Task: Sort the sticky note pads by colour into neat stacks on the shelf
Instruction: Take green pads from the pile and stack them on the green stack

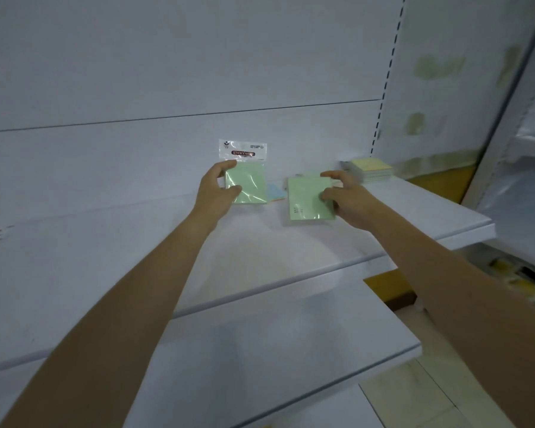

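1. Lower board (291, 350) lies nearest, beneath the shelf (414, 217).
2. Yellow-topped stack (372, 171): shelf's back right corner.
3. Right hand (349, 202) grips green pad (303, 196), small print unreadable, at shelf's middle.
4. Left hand (217, 189) pinches packaged green pad (250, 183), header "STICKY NOTE", upright over shelf's middle.
5. Blue pad (274, 190) lies further back on shelf.

The light is dim, flat and bluish, leaving only faint soft shadows on the white shelf (260, 257). Thin glints streak the wrap of the upright green pad (249, 186). The right side is smeared with blur, and the wide lens bows the shelf edges.
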A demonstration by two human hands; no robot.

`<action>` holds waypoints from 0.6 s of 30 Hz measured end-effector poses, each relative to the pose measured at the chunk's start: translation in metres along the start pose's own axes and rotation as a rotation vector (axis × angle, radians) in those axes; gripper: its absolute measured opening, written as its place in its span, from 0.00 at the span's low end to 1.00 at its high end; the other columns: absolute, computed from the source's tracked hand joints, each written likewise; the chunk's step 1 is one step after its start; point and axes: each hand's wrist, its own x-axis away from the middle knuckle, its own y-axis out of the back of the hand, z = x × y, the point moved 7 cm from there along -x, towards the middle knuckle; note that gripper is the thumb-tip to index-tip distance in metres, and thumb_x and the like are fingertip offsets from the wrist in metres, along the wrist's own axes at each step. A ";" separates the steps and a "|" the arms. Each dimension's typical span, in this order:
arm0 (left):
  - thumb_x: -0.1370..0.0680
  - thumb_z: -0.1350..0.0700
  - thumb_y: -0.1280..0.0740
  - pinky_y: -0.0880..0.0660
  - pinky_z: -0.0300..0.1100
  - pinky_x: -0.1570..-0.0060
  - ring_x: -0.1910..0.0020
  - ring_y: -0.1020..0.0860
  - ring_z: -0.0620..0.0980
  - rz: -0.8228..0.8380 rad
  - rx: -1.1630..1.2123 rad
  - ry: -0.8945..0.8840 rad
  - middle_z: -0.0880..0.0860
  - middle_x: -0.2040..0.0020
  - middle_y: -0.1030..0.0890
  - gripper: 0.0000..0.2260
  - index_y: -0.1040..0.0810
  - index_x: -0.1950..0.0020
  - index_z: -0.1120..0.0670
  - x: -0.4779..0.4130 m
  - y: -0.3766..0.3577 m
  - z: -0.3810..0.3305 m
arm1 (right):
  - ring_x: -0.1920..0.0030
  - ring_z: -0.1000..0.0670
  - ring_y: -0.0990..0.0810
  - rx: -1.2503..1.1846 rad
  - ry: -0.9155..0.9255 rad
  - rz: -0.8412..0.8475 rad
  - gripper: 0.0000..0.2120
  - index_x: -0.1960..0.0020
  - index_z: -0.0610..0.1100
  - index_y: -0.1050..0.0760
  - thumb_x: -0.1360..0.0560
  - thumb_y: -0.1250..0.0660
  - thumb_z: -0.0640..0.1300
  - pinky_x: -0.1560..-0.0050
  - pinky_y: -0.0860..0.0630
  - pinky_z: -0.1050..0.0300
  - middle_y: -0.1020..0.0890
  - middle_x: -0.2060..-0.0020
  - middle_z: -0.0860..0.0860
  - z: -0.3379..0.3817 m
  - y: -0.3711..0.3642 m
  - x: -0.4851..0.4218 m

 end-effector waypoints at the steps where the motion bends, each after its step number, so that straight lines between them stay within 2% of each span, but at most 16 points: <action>1: 0.28 0.71 0.36 0.29 0.48 0.36 0.42 0.31 0.44 -0.002 -0.004 0.000 0.49 0.43 0.28 0.22 0.27 0.36 0.57 -0.006 -0.010 -0.002 | 0.61 0.50 0.28 -0.008 0.012 0.013 0.20 0.39 0.48 0.33 0.25 0.42 0.30 0.62 0.32 0.59 0.28 0.56 0.44 -0.001 0.011 -0.005; 3: 0.28 0.71 0.36 0.30 0.47 0.35 0.42 0.31 0.44 -0.004 -0.019 -0.002 0.48 0.43 0.28 0.22 0.27 0.36 0.57 -0.018 -0.030 -0.005 | 0.61 0.49 0.28 -0.010 0.039 0.029 0.23 0.35 0.48 0.32 0.25 0.41 0.29 0.60 0.31 0.58 0.32 0.54 0.49 -0.002 0.030 -0.017; 4: 0.28 0.71 0.36 0.30 0.47 0.35 0.42 0.31 0.43 0.000 -0.028 -0.005 0.48 0.43 0.28 0.22 0.28 0.36 0.57 -0.024 -0.039 -0.006 | 0.60 0.48 0.27 -0.013 0.047 0.026 0.24 0.33 0.48 0.33 0.24 0.41 0.30 0.58 0.29 0.57 0.26 0.46 0.42 -0.003 0.039 -0.024; 5: 0.28 0.71 0.36 0.31 0.46 0.34 0.42 0.31 0.43 0.004 -0.032 -0.010 0.48 0.43 0.28 0.22 0.28 0.36 0.57 -0.031 -0.047 -0.006 | 0.60 0.48 0.25 -0.019 0.059 0.022 0.25 0.31 0.48 0.34 0.24 0.40 0.30 0.58 0.28 0.59 0.38 0.32 0.41 -0.002 0.048 -0.032; 6: 0.28 0.71 0.36 0.31 0.46 0.34 0.42 0.31 0.43 0.001 -0.031 -0.016 0.48 0.43 0.28 0.22 0.28 0.36 0.58 -0.038 -0.053 -0.005 | 0.62 0.51 0.22 -0.040 0.070 0.020 0.26 0.30 0.49 0.35 0.24 0.40 0.30 0.60 0.25 0.62 0.29 0.37 0.46 -0.001 0.056 -0.041; 8: 0.28 0.71 0.36 0.31 0.47 0.33 0.42 0.31 0.44 -0.013 -0.016 -0.020 0.49 0.43 0.28 0.22 0.28 0.36 0.58 -0.053 -0.065 -0.002 | 0.65 0.56 0.20 -0.075 0.079 0.021 0.28 0.28 0.51 0.38 0.24 0.41 0.30 0.64 0.23 0.65 0.24 0.49 0.51 0.001 0.071 -0.059; 9: 0.28 0.71 0.36 0.31 0.48 0.33 0.42 0.31 0.44 -0.015 -0.011 -0.020 0.49 0.43 0.28 0.22 0.28 0.36 0.57 -0.061 -0.070 -0.001 | 0.63 0.55 0.20 -0.065 0.086 0.012 0.28 0.29 0.53 0.38 0.23 0.41 0.31 0.62 0.21 0.64 0.23 0.52 0.50 0.003 0.077 -0.069; 11: 0.28 0.71 0.36 0.30 0.50 0.33 0.41 0.31 0.44 -0.012 -0.007 -0.011 0.49 0.43 0.28 0.22 0.28 0.36 0.57 -0.073 -0.083 0.004 | 0.58 0.51 0.22 -0.004 0.111 -0.002 0.23 0.34 0.54 0.32 0.23 0.40 0.33 0.58 0.22 0.62 0.23 0.53 0.47 0.009 0.087 -0.086; 14: 0.28 0.71 0.36 0.29 0.51 0.34 0.42 0.30 0.45 -0.015 0.011 0.008 0.50 0.43 0.28 0.22 0.28 0.36 0.57 -0.085 -0.099 0.011 | 0.60 0.53 0.25 0.057 0.178 -0.042 0.14 0.42 0.46 0.27 0.23 0.41 0.33 0.66 0.26 0.69 0.23 0.56 0.47 0.017 0.097 -0.107; 18: 0.27 0.70 0.36 0.27 0.47 0.39 0.43 0.29 0.47 -0.097 0.045 0.058 0.53 0.45 0.28 0.22 0.30 0.35 0.58 -0.096 -0.109 0.018 | 0.61 0.56 0.28 0.123 0.186 -0.040 0.19 0.35 0.39 0.29 0.24 0.44 0.30 0.70 0.30 0.75 0.27 0.51 0.45 0.021 0.100 -0.138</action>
